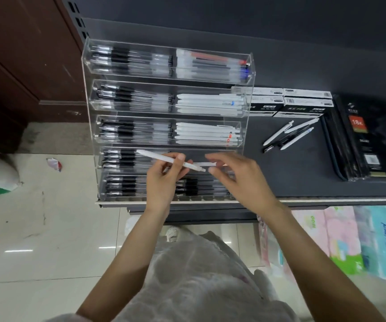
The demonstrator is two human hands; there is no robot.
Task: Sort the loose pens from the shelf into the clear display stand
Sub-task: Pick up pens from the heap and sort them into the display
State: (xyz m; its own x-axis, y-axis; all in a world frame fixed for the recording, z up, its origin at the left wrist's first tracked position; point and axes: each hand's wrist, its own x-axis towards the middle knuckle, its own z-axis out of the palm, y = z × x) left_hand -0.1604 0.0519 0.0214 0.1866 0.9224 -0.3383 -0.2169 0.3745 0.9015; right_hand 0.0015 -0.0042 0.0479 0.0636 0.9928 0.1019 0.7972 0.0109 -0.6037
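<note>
The clear display stand (249,73) has several tiers on the dark shelf (303,175), with black pens on its left and white pens on its right. My left hand (163,184) holds a white pen (156,156) slanted in front of the fourth tier. My right hand (241,180) is just right of it, thumb and forefinger pinching a second short white pen (202,163) over that tier's right compartment. Several loose pens (288,135), white and black, lie on the shelf right of the stand.
Boxed pens (303,105) stand behind the loose ones and black notebooks (364,140) lie at the far right. Pastel packs (341,238) fill the shelf below. A tiled floor and a brown cabinet (24,54) are to the left.
</note>
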